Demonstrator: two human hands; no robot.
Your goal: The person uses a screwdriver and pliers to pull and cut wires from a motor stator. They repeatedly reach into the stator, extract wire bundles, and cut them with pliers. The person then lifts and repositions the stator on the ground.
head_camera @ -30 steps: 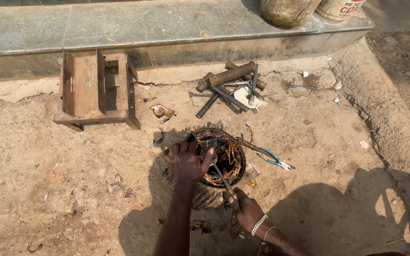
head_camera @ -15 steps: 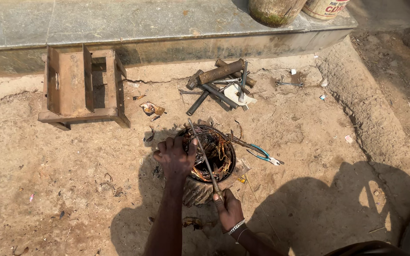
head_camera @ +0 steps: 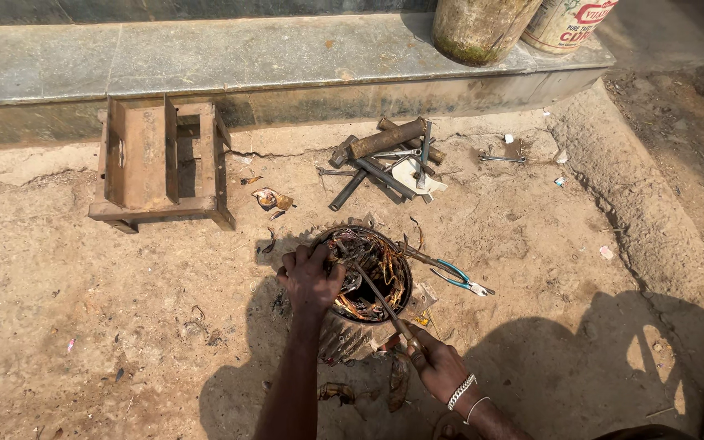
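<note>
Left hand (head_camera: 311, 277) gripped the rim of the motor stator (head_camera: 366, 273), right hand (head_camera: 437, 368) closed round a metal rod (head_camera: 376, 297) poking into its copper windings.

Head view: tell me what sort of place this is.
Likely an outdoor roadside repair spot: bare sandy ground, a concrete ledge, a pile of rusty metal tools, and a round finned motor stator with copper windings being worked on.
</note>
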